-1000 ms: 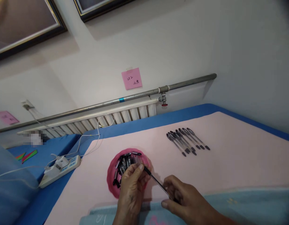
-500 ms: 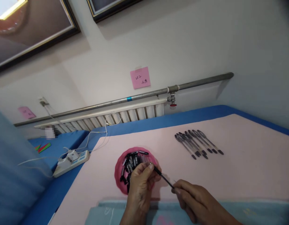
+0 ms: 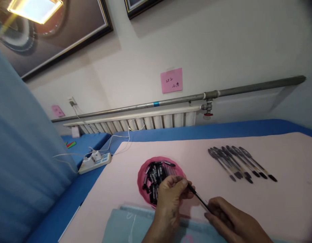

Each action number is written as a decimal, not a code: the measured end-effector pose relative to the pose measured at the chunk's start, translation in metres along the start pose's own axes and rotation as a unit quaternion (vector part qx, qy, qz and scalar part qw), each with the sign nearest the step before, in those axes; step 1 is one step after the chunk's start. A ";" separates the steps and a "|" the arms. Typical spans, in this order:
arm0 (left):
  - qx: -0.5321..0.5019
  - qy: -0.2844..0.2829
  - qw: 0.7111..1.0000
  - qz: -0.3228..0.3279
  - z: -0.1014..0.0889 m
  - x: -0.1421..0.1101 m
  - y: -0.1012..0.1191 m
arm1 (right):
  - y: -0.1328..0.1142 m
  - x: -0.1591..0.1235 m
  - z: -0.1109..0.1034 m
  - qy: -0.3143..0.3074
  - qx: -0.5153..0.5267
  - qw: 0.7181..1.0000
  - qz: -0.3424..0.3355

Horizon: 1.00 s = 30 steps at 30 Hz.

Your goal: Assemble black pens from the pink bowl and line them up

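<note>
Between my hands, a slim pen (image 3: 202,201) with a dark refill line slants down to the right. My left hand (image 3: 174,194) pinches its black upper end between thumb and fingers, over the near right side of the pink bowl (image 3: 141,182). At the lower end of the pen, my right hand (image 3: 229,216) is closed with fingers curled round it; the tip there is hidden. Many black caps and small clear parts (image 3: 153,175) fill the bowl. To the right, several assembled pens (image 3: 240,163) lie side by side in a slanted row.
A pale pink sheet (image 3: 115,182) covers the blue table (image 3: 168,134). A folded light-blue cloth (image 3: 128,224) lies at the near edge. At left are a power strip (image 3: 95,163) with plugs and cables, and a blue curtain (image 3: 26,152). A radiator (image 3: 156,120) and pipe run along the wall.
The view has swung left, so everything sits further right in the picture. Both hands keep hold of the pen; the right fingers look more curled round its lower end.
</note>
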State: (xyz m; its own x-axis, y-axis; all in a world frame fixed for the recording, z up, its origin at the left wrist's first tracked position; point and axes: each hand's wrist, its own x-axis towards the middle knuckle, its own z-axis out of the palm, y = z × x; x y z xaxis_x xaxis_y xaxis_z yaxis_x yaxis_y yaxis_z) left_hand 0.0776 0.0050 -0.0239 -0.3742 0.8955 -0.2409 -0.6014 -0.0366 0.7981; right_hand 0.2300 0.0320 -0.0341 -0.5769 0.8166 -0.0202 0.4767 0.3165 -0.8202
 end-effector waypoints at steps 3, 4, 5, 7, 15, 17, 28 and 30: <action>0.006 -0.007 1.000 -0.006 -0.001 -0.001 -0.001 | 0.000 -0.002 0.001 -0.023 0.056 0.998 0.008; 0.006 -0.010 1.000 -0.007 -0.001 -0.002 0.000 | 0.000 -0.003 0.001 -0.041 0.092 0.995 0.016; 0.005 -0.013 1.000 -0.008 -0.001 -0.003 0.001 | 0.000 -0.004 0.001 -0.059 0.130 0.989 0.028; -0.002 -0.023 1.000 -0.006 -0.002 -0.004 0.002 | 0.000 -0.005 0.002 -0.096 0.199 0.974 0.055; 0.053 -0.047 0.997 0.004 -0.004 -0.004 0.012 | -0.006 -0.001 -0.001 -0.163 0.296 0.936 0.094; 0.084 -0.011 0.996 0.030 -0.011 -0.001 0.023 | -0.008 0.000 -0.003 -0.138 0.287 0.944 0.090; 0.468 0.222 0.831 0.203 -0.084 0.025 0.072 | 0.000 0.004 -0.011 -0.060 0.264 0.956 0.110; 0.522 0.213 0.803 0.195 -0.081 0.026 0.067 | 0.001 0.003 -0.011 -0.056 0.257 0.959 0.108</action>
State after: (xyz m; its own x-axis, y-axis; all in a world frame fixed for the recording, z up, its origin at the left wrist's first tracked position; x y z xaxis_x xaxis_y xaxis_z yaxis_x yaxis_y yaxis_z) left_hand -0.0299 -0.0099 -0.0221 -0.7309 0.6657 0.1503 0.4561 0.3127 0.8332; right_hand 0.2358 0.0401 -0.0284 -0.5831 0.7698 -0.2597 0.2210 -0.1573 -0.9625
